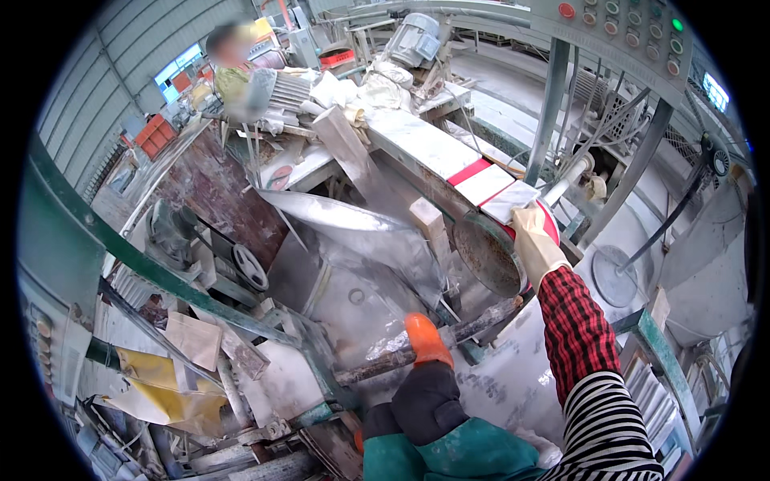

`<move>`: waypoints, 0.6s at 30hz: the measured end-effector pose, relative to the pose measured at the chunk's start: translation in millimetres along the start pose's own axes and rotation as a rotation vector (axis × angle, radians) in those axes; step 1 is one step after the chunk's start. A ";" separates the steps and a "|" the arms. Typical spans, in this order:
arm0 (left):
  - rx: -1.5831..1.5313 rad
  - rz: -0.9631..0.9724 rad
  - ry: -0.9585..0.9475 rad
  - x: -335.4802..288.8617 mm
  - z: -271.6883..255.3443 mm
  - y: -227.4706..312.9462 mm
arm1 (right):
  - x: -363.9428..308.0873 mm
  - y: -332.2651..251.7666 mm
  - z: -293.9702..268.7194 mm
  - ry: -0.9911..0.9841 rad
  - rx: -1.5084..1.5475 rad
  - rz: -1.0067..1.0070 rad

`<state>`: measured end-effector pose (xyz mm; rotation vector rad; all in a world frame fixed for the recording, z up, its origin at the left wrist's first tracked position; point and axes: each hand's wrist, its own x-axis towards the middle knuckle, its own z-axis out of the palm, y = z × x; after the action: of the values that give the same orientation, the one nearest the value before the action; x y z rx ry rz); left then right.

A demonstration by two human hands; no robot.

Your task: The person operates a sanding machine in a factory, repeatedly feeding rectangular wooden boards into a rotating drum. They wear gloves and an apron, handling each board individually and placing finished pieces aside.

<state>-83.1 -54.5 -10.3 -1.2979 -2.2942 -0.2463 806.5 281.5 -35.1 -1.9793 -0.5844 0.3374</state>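
My right hand [536, 240], in a cream glove, is at the near end of a narrow red conveyor belt [468, 171]. Its fingers close on the near edge of a white stone slab [510, 200] lying on that belt. Just beyond it lies another white slab [484, 183], and a longer white piece [417, 143] stretches farther back along the line. The glove hides the underside of the fingers and part of the slab's edge. My left hand does not appear.
A control panel [618, 36] on metal posts hangs at upper right. Below the belt's end is a round drum [486, 252]. A green rail [184, 293] crosses the left, and a wet pipe [433, 341] lies by my orange boot. Another person [233, 80] stands far left.
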 end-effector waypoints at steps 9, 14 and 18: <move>-0.081 -0.266 -0.184 -10.1 2.6 1.3 | 5.8 -21.3 -0.1 -0.420 -0.878 -0.535; -0.092 -0.236 -0.215 1.3 17.7 10.8 | 56.7 17.8 6.6 -0.372 -1.032 -0.464; -0.005 -0.128 -0.133 -5.0 3.0 19.4 | 50.3 -15.4 30.3 -0.501 -1.262 -0.418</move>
<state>-65.6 -46.7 -17.0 -1.2036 -2.4947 -0.2140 830.8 337.1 -34.6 -2.8440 -1.8322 0.1982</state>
